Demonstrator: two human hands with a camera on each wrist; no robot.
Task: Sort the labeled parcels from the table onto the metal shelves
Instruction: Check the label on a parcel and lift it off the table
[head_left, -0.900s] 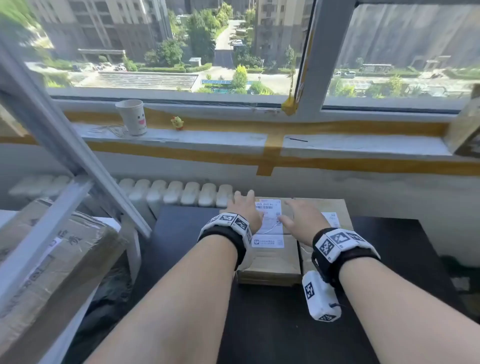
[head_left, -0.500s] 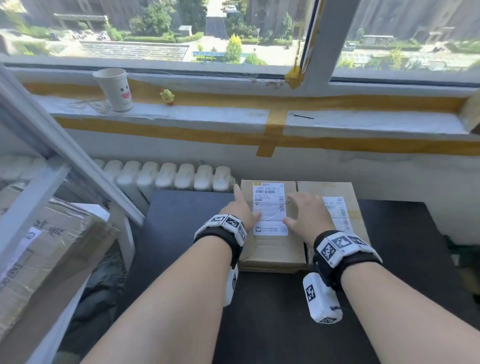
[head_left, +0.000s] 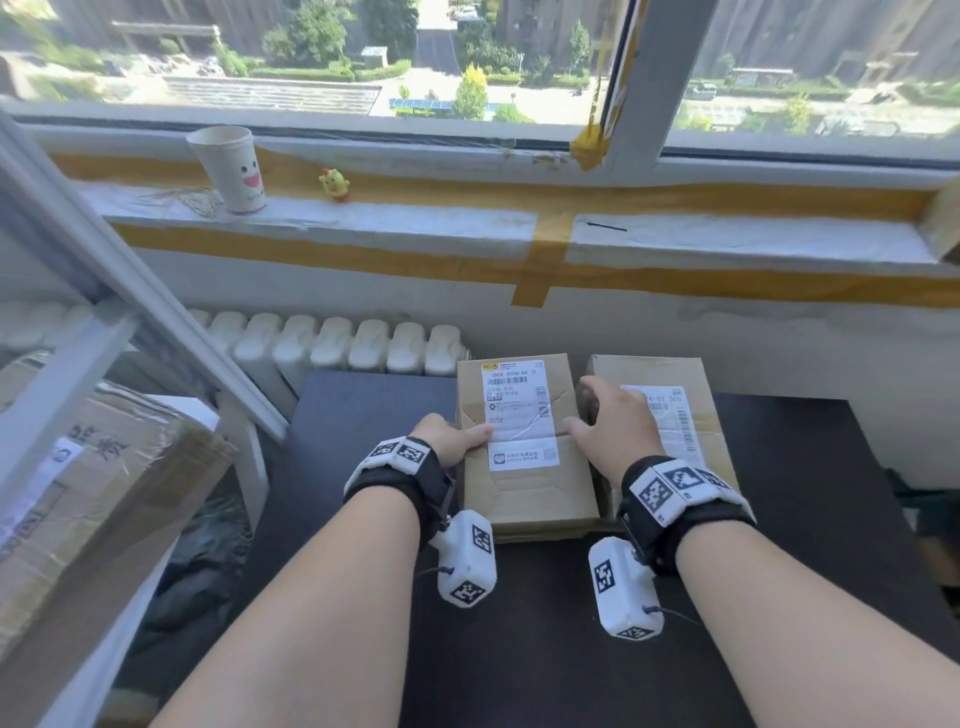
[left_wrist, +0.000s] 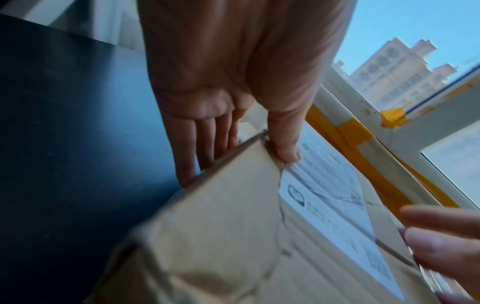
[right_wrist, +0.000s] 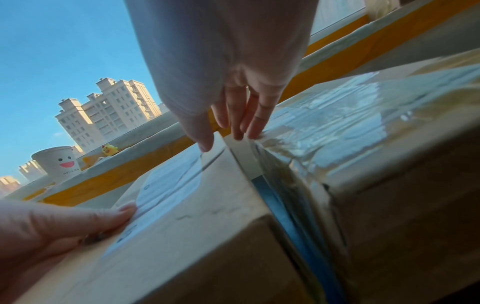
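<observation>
We held the left-hand brown cardboard parcel with the white shipping label (head_left: 524, 447) between both hands. Our left hand (head_left: 452, 439) clasped its left edge, thumb on the top face at the label's border and fingers (left_wrist: 205, 142) running down the side wall. Our right hand (head_left: 615, 431) gripped the opposite edge, thumb on top and fingers (right_wrist: 241, 123) pushed into the narrow gap beside the grip, where the second brown cardboard parcel under glossy tape (head_left: 670, 415) lay just to the right.

The parcel sat on the black table (head_left: 363, 415), toward its far edge; whether its base had left the surface we could not tell. We judged the step in hand to be the pick-up of this parcel.

The next move called for a level lift clear of the neighbouring parcel, then a carry leftward from the grip to the grey metal shelf frame (head_left: 119, 291), where a large taped carton (head_left: 98, 478) already lay. The label should be read to choose the shelf.
</observation>
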